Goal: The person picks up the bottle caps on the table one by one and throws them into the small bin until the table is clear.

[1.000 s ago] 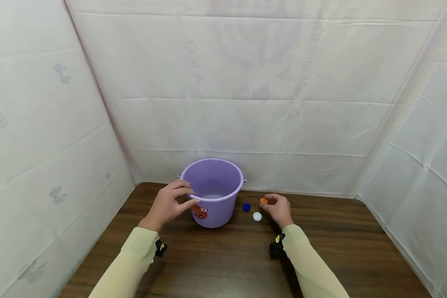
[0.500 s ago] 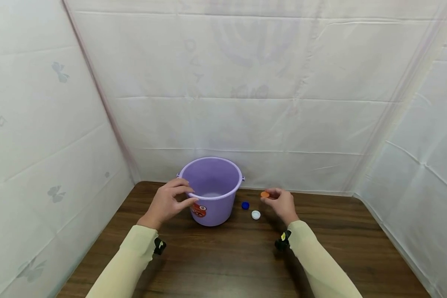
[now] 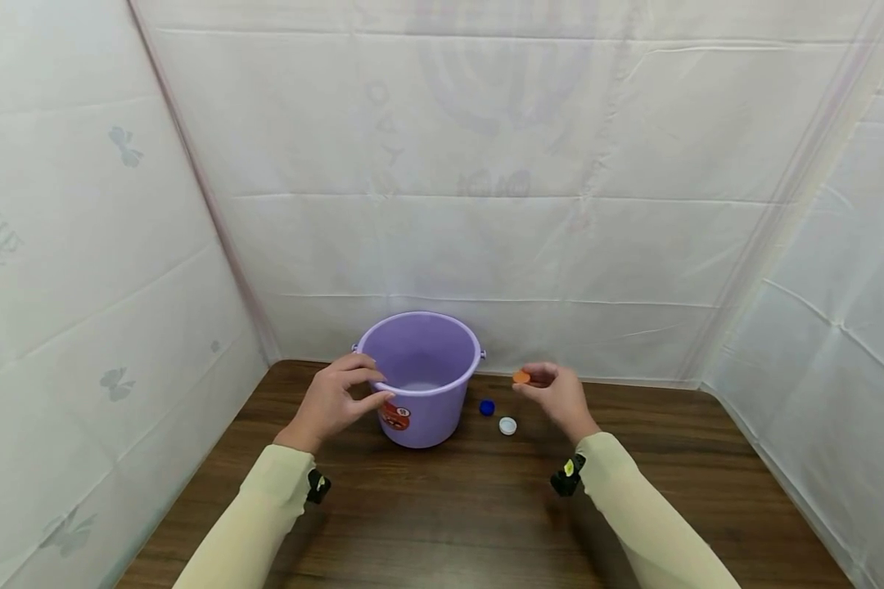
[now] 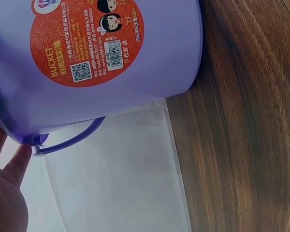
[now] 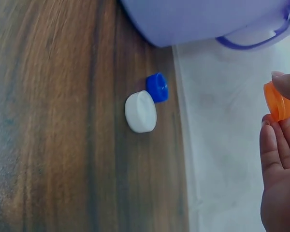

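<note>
Right hand (image 3: 558,398) pinches the orange bottle cap (image 3: 521,377) between thumb and fingers, up off the tabletop, right of the purple plastic bucket (image 3: 442,417); left hand (image 3: 331,402) grips the bucket's near-left rim; that cap looks light, stiff, hardly fragile, maybe slick, best held by its edge; blue cap (image 3: 487,407) and white cap (image 3: 507,426) sit close together on dark wood-grain table (image 3: 427,523); pale sheeting (image 3: 486,254) walls the back and sides.

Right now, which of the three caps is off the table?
The orange cap, pinched between the right hand's thumb and fingers; the blue cap and white cap both rest on the table.
</note>
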`<state>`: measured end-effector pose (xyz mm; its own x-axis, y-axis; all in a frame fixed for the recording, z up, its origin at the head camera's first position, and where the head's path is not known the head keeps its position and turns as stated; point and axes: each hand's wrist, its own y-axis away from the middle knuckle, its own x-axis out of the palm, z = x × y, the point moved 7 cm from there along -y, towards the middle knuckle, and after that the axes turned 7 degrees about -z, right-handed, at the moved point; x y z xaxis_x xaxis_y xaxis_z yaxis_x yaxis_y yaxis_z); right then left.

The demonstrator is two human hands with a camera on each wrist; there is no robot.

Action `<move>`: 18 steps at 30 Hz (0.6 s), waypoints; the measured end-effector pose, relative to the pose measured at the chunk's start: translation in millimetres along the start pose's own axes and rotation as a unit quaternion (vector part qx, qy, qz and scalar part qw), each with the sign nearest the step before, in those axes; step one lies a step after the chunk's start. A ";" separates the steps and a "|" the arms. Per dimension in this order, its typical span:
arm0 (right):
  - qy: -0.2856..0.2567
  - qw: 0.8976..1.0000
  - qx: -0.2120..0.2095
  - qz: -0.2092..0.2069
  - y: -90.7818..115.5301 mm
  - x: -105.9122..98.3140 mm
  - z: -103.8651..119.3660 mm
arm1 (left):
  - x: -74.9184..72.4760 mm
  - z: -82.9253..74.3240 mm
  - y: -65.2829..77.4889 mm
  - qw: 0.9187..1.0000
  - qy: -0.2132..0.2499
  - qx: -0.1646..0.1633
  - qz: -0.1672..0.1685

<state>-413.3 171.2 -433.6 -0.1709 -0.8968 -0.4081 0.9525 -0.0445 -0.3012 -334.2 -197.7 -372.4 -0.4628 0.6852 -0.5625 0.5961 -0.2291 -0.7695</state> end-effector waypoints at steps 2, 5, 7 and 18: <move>-0.007 1.000 0.002 0.003 0.5 -0.2 4.5 | 0.6 0.4 0.1 1.000 0.000 -0.001 0.002; -0.012 1.000 0.006 0.009 1.2 -0.2 10.9 | 0.8 0.8 0.2 1.000 0.000 -0.001 0.003; -0.015 1.000 0.002 0.014 1.4 0.5 14.8 | 0.7 0.8 0.5 1.000 0.000 0.002 0.001; -0.057 0.998 -0.012 0.031 1.1 4.1 39.6 | 0.1 0.1 0.4 1.000 0.000 0.003 0.004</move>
<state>-403.0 150.0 -401.4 -0.0803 -0.9415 -0.3272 0.9538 0.0227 -0.2996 -334.0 -197.8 -372.7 -0.4582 0.6834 -0.5684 0.5963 -0.2379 -0.7667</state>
